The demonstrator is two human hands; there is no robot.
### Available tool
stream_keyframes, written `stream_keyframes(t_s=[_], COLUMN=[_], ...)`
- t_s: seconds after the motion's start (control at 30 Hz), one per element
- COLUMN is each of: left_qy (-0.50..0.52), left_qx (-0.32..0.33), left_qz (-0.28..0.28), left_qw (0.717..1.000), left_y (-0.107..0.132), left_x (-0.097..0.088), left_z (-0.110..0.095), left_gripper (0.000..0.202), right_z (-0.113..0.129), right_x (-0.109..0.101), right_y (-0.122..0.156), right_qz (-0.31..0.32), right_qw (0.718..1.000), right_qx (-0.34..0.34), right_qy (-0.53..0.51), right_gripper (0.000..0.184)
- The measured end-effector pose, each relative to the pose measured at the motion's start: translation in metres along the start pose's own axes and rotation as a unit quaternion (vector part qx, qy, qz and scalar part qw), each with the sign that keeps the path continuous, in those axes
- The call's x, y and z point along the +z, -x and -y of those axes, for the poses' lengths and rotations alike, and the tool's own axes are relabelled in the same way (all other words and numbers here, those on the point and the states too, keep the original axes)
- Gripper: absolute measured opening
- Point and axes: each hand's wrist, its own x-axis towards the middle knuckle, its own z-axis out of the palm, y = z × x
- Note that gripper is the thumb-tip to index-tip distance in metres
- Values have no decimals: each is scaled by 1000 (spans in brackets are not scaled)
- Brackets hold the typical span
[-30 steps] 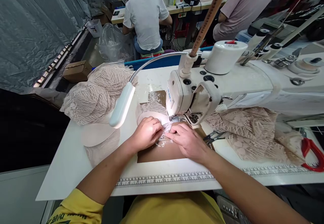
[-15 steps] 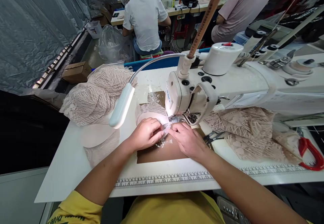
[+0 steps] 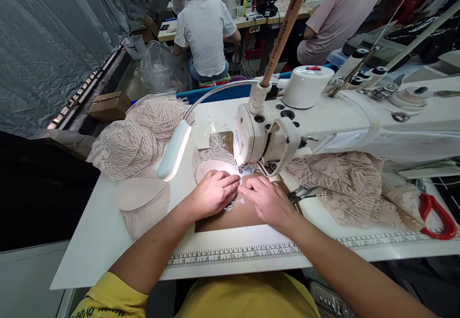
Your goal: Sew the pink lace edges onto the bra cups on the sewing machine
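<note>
My left hand [image 3: 214, 194] presses flat on a pale lace piece [image 3: 215, 160] lying over a brown panel [image 3: 230, 215]. My right hand [image 3: 266, 200] lies beside it, fingertips pinching the lace edge right in front of the needle area [image 3: 247, 169] of the white sewing machine [image 3: 323, 121]. The fingertips of both hands nearly meet under the machine head. Most of the lace under my hands is hidden.
A heap of beige lace [image 3: 140, 133] and a flat cup-shaped piece [image 3: 138, 193] lie at the left. More lace [image 3: 352, 188], snips [image 3: 302, 194] and red-handled scissors [image 3: 436, 215] lie at the right. A gooseneck lamp [image 3: 174, 150] hangs over the table. Two people sit at machines behind.
Both hands have slid the lace a little farther toward the needle; the fingertips are closer together. The view has tilted slightly.
</note>
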Motion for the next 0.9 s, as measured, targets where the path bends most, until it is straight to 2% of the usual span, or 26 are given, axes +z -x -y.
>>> stream_keyframes(t_s=[0.17, 0.4, 0.6, 0.77, 0.9], left_qy=[-21, -10, 36, 108, 105], left_qx=[-16, -44, -46, -32, -20], left_qz=[9, -5, -7, -42, -29], left_qw=[1000, 999, 998, 993, 994], left_y=[-2, -5, 1, 8, 9], left_x=[1, 6, -4, -12, -11], left_z=[-3, -3, 5, 13, 14], left_gripper=[37, 39, 36, 28, 24], right_z=[0, -2, -6, -9, -10], right_x=[1, 3, 5, 4, 4], right_y=[-2, -7, -5, -3, -2], right_qz=[-18, -43, -51, -67, -69], right_qw=[1000, 997, 996, 997, 995], right_qx=[13, 54, 68, -4, -51], right_qy=[12, 46, 41, -23, -50], right_gripper=[38, 42, 49, 41, 40])
